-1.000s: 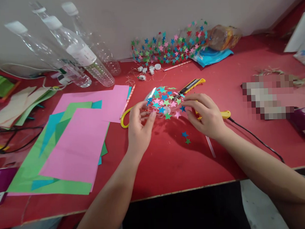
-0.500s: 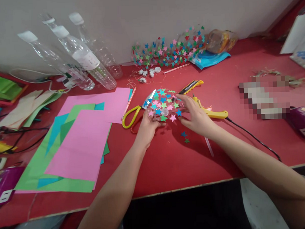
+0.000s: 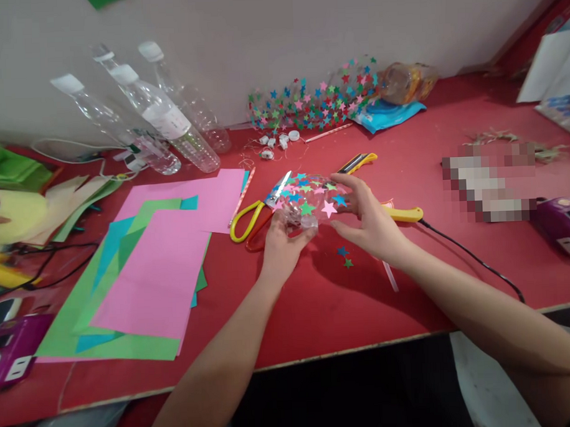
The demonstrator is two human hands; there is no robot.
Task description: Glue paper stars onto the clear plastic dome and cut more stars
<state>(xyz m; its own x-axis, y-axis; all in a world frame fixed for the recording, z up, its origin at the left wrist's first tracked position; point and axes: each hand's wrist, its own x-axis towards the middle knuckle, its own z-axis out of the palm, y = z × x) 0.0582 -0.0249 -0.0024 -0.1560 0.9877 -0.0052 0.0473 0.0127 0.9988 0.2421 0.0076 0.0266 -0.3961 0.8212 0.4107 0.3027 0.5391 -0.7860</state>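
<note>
A clear plastic bottle [image 3: 308, 203] dotted with pink, green and blue stars is held above the red table, its neck end toward me. My left hand [image 3: 286, 238] grips it near this end, thumb in front. My right hand [image 3: 369, 217] curves round its right side, fingers against the far side and thumb apart from the index finger. Two loose stars [image 3: 345, 256] lie below on the table. Just left of the bottle are yellow-handled scissors [image 3: 248, 221]. A utility knife [image 3: 358, 163] lies behind it, and a yellow glue gun [image 3: 406, 214] is partly hidden by my right hand.
Coloured paper sheets [image 3: 151, 274] are stacked at left, with clear bottles [image 3: 169, 121] behind. Star-covered plastic [image 3: 313, 103] lies by the wall beside a blue packet [image 3: 389, 115]. A black cord [image 3: 473, 250] crosses the right side. A purple power strip [image 3: 559, 229] stands far right.
The starred bottle has turned in my hands, so its clear neck end shows more. My left thumb now lies along that end. The view has shifted slightly.
</note>
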